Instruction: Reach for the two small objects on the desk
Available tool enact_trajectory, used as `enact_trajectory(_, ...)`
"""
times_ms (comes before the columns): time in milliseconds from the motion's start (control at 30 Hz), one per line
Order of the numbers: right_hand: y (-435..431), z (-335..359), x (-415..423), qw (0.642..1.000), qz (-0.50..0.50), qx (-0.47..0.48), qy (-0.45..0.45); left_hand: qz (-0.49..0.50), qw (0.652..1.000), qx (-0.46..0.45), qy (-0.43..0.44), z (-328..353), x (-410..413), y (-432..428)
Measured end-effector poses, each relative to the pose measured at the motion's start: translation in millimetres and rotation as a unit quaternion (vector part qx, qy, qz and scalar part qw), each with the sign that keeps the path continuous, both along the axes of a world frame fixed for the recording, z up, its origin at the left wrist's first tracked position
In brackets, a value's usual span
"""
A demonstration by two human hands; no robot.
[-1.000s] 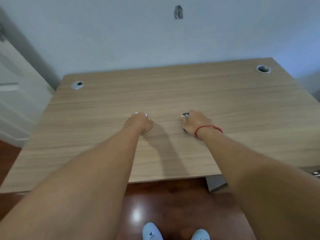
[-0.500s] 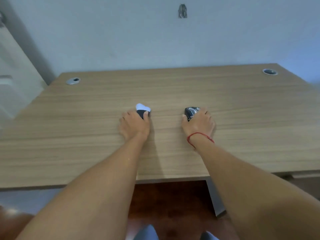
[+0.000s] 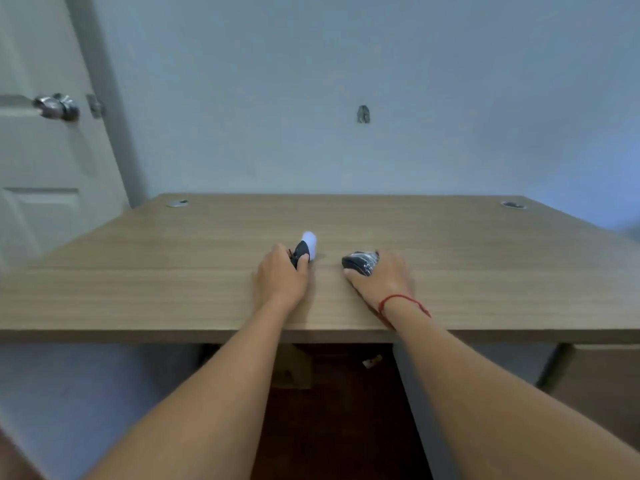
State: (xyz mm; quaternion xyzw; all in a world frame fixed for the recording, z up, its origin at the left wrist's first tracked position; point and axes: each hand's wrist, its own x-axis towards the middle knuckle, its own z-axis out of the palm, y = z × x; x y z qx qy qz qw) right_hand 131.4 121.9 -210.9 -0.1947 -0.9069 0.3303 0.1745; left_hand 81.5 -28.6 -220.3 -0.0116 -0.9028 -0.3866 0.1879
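Head view, left hand [image 3: 281, 280] gripping black-and-white object [image 3: 305, 249], right hand [image 3: 382, 279] curled round dark wrapped object [image 3: 359, 262], desk [image 3: 173, 271].

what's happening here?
A person stands at a wooden desk with both hands on it. The left hand grips a small black-and-white object; the right hand holds a dark, shiny wrapped object. Both objects sit low at the desk surface, side by side and apart. What they are is unclear.

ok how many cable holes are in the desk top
2. One hole is at the far left corner of the desk, the other hole at the far right corner. None shows elsewhere; the hands could hide a little.
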Motion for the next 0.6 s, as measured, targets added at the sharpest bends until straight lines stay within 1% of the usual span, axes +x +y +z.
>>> enact_trajectory(33, 2, 0, 0, 1.0, 0.01, -0.019, 0.015, -0.001, 1.0, 0.023, 0.006, 1, -3, -1)
enact_trajectory(133, 7, 2, 2, 0.996, 0.04, -0.083, 0.017, 0.003, 0.996, 0.094, 0.002, 2, -6, -2)
enact_trajectory(233, 11, 3, -1, 0.996, 0.044, -0.071, 0.013, 0.009, 0.985, 0.171, 0.02, 9, -8, 2)
enact_trajectory(333, 10, -1, -2, 0.997, 0.055, -0.046, 0.013, 0.034, 0.978, 0.195, 0.059, 13, -6, 2)
enact_trajectory(400, 9, -2, -1, 0.998, 0.059, -0.033, 0.014, 0.044, 0.975, 0.205, 0.067, 13, -5, 2)
enact_trajectory(467, 10, 0, -1, 0.997, 0.067, -0.044, 0.02, 0.034, 0.975, 0.212, 0.063, 17, -7, 2)
enact_trajectory(600, 10, -1, -2, 0.996, 0.068, -0.042, 0.031, -0.006, 0.975, 0.197, 0.106, 34, -10, 9)
